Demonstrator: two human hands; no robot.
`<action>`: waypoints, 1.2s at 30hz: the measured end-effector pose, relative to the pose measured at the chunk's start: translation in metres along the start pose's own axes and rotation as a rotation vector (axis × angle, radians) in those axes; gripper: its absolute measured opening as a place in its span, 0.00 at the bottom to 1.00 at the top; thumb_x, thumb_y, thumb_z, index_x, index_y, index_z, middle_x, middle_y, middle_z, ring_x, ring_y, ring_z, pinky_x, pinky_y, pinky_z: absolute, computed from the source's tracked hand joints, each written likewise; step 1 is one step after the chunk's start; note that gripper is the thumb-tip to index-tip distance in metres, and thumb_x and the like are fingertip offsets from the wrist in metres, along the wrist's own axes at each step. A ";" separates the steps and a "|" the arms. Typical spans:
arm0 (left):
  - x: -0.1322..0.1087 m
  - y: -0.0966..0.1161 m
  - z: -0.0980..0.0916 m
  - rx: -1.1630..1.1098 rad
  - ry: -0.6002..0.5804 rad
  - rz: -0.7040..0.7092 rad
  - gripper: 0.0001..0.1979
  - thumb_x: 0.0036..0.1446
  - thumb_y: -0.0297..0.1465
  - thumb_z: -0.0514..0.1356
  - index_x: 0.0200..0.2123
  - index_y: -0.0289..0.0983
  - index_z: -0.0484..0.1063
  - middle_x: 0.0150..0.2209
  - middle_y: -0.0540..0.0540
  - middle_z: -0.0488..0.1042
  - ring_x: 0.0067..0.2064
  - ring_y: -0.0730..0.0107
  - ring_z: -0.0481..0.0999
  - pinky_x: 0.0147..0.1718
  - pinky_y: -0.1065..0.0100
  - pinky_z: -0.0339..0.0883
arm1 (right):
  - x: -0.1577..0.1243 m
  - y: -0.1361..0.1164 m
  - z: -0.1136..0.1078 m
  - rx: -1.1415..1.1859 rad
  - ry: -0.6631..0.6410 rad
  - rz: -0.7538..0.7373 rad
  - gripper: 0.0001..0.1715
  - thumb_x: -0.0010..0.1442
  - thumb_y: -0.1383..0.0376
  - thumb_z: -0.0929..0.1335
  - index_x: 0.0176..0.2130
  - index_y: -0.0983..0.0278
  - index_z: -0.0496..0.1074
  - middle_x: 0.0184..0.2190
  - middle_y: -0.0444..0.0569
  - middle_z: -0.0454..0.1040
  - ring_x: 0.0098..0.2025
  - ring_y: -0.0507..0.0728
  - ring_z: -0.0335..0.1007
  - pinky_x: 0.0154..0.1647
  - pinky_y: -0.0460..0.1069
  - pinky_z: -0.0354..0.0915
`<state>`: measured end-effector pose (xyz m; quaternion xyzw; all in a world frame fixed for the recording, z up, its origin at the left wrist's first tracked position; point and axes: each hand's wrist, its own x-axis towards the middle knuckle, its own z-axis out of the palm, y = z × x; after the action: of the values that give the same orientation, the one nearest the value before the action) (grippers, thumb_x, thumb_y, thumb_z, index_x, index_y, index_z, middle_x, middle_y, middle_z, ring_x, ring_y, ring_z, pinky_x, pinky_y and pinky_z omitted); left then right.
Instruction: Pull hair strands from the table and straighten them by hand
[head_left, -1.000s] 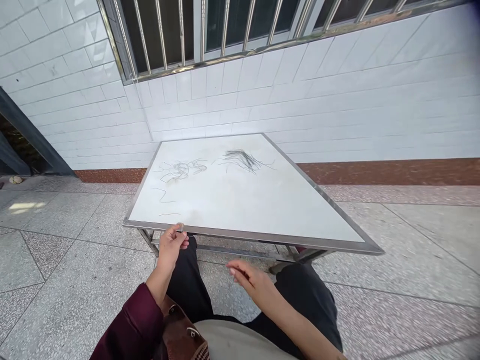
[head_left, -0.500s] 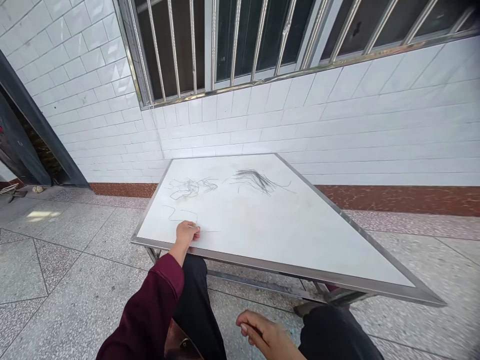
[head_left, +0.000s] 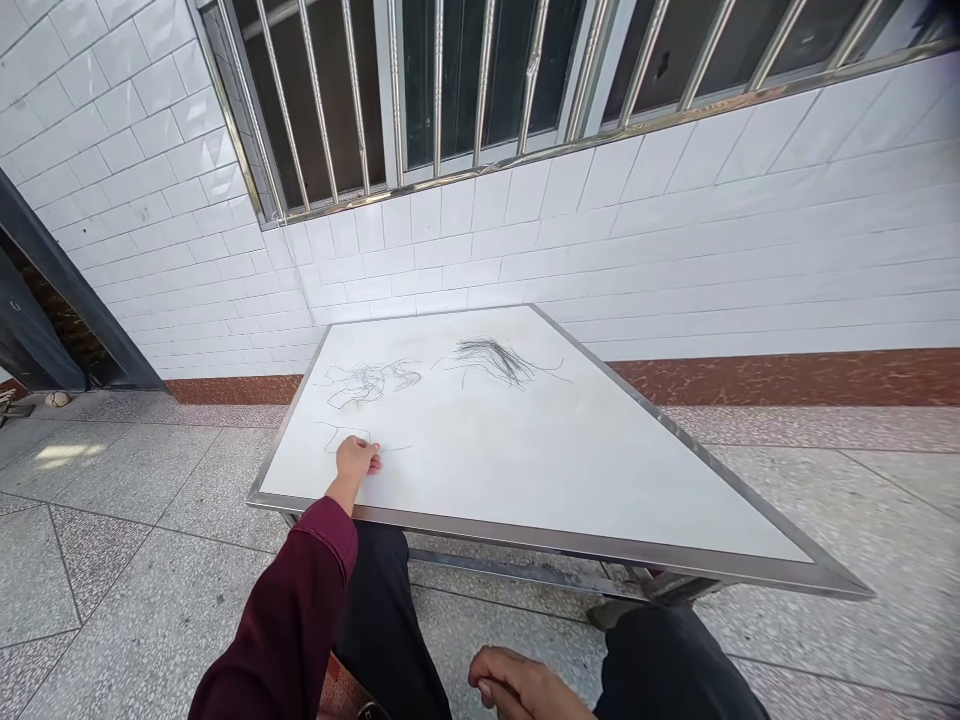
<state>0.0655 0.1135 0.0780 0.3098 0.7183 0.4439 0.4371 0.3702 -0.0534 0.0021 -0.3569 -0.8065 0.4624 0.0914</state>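
My left hand (head_left: 358,456) rests low over the left part of the white tabletop, thumb and fingers pinched on a thin dark strand (head_left: 395,448). Parts of this strand show on both sides of the fingers; hair or fine wire, I cannot tell which. Beyond the hand lies a loose tangle of similar strands (head_left: 367,382). Farther right is a denser dark bundle of strands (head_left: 495,357), fanned out at its ends. My right hand (head_left: 529,684) hangs below the table's front edge, near my lap, with curled fingers. Anything inside it is hidden.
The table (head_left: 600,540) has a grey metal rim and metal legs. Behind it stands a white tiled wall (head_left: 675,250) with a barred window (head_left: 480,90). A dark doorway (head_left: 45,300) is at the left, and speckled stone floor (head_left: 187,570) surrounds the table.
The view has shifted slightly. The strand at my left hand has changed shape: its loop on the left looks flatter, and its right end slants differently. My right hand stays low, fingers curled.
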 end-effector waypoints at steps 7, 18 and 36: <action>-0.020 -0.013 -0.009 0.057 0.131 0.168 0.18 0.63 0.36 0.59 0.54 0.35 0.68 0.51 0.41 0.71 0.47 0.61 0.75 0.44 0.55 0.73 | 0.001 -0.005 0.000 -0.016 -0.036 -0.008 0.13 0.61 0.68 0.60 0.35 0.60 0.72 0.31 0.45 0.75 0.30 0.53 0.71 0.32 0.45 0.63; -0.099 -0.095 -0.017 0.258 0.251 0.581 0.16 0.65 0.39 0.51 0.48 0.39 0.73 0.39 0.42 0.78 0.38 0.64 0.77 0.41 0.65 0.69 | 0.002 -0.004 0.005 -0.014 -0.094 -0.014 0.13 0.59 0.69 0.61 0.35 0.61 0.73 0.31 0.46 0.75 0.31 0.53 0.71 0.35 0.46 0.64; -0.118 -0.149 0.017 0.997 -0.276 1.025 0.12 0.62 0.35 0.56 0.35 0.36 0.76 0.32 0.41 0.77 0.37 0.61 0.77 0.40 0.61 0.70 | 0.074 -0.002 -0.107 0.087 0.514 -0.042 0.21 0.64 0.50 0.60 0.40 0.61 0.73 0.32 0.48 0.77 0.33 0.57 0.75 0.38 0.54 0.71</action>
<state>0.1223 -0.0398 -0.0196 0.8226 0.5384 0.1698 0.0678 0.3666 0.0674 0.0496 -0.4417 -0.7435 0.3887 0.3179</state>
